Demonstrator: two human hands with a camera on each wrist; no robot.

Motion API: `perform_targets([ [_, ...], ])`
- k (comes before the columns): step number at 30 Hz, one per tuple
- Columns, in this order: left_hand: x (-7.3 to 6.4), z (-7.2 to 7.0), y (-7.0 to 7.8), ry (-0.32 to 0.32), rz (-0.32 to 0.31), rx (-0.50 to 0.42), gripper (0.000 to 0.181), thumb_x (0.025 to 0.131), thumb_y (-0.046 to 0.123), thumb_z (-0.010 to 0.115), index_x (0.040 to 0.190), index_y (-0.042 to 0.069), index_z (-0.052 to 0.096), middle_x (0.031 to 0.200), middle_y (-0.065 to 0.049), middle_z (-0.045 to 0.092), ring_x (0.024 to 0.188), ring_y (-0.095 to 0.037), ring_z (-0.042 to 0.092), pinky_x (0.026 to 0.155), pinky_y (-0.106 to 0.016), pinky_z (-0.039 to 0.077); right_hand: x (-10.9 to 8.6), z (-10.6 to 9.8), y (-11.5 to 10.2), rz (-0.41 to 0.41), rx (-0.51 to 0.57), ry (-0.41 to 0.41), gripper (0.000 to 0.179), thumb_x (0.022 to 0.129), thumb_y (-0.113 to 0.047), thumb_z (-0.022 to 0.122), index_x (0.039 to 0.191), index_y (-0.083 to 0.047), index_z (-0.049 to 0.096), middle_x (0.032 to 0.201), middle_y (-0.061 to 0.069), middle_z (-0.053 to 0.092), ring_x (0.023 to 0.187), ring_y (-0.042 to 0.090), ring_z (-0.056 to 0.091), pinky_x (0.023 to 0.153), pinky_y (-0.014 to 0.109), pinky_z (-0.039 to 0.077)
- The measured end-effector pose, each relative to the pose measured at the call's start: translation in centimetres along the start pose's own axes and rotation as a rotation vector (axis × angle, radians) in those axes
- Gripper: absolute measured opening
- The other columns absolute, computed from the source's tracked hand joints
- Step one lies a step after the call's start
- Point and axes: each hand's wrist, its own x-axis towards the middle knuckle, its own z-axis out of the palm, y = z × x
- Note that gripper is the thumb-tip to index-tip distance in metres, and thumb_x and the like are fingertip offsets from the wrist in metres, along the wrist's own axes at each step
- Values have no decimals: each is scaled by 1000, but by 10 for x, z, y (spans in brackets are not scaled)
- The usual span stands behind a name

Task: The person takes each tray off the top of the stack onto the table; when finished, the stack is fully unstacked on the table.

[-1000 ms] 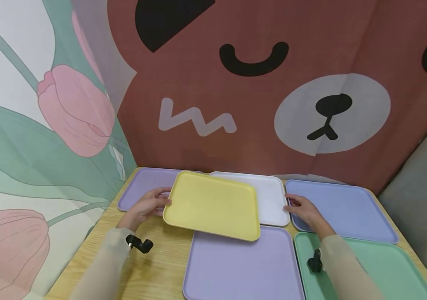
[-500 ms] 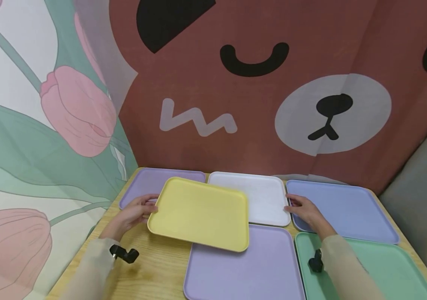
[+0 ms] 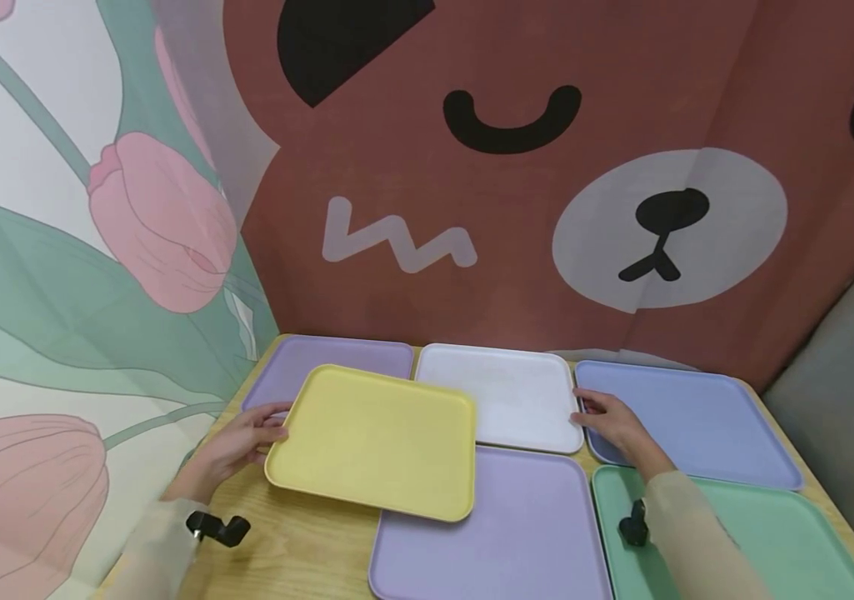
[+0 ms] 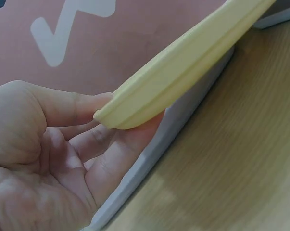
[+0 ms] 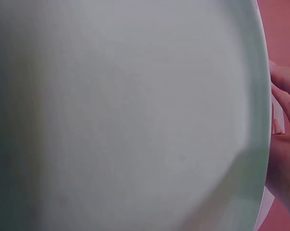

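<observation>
My left hand (image 3: 237, 443) holds a yellow tray (image 3: 377, 442) by its left edge, thumb on top and fingers beneath. In the left wrist view the yellow tray (image 4: 183, 62) is tilted and raised above the wooden table. It overlaps the purple tray at back left, the white tray (image 3: 516, 396) and the front purple tray (image 3: 501, 533). My right hand (image 3: 614, 423) rests at the white tray's right rim, its fingertips and thumb touching the edge. In the right wrist view a pale green tray (image 5: 149, 106) hides part of this hand.
Other trays lie flat around the hands: purple (image 3: 292, 354) at back left, blue (image 3: 696, 421) at back right, green (image 3: 756, 533) at front right. Bare wood of the table (image 3: 299, 542) shows at front left. A printed bear backdrop (image 3: 397, 300) stands behind.
My left hand has drawn the yellow tray left and toward me, uncovering more of the white tray and the back purple tray. My right hand stays at the white tray's rim.
</observation>
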Motion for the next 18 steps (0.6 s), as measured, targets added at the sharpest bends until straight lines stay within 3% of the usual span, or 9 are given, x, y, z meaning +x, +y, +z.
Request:
perform_targets([
  [11, -28, -18, -12, -29, 11, -29, 67, 104, 7, 53, 156, -11, 13, 113, 2, 68, 97, -22, 72, 77, -41, 62, -3, -1, -3, -12, -32, -12, 62, 99, -20, 67, 153, -3, 42, 156, 30, 35, 141, 47, 35, 114, 59, 34],
  [18, -44, -28, -22, -60, 11, -58, 65, 105, 6, 51, 157, -8, 14, 113, 0, 69, 99, -23, 72, 78, -42, 61, -2, 0, -3, -30, -36, -16, 61, 100, -20, 66, 153, -2, 42, 154, 30, 37, 139, 46, 37, 113, 59, 35],
])
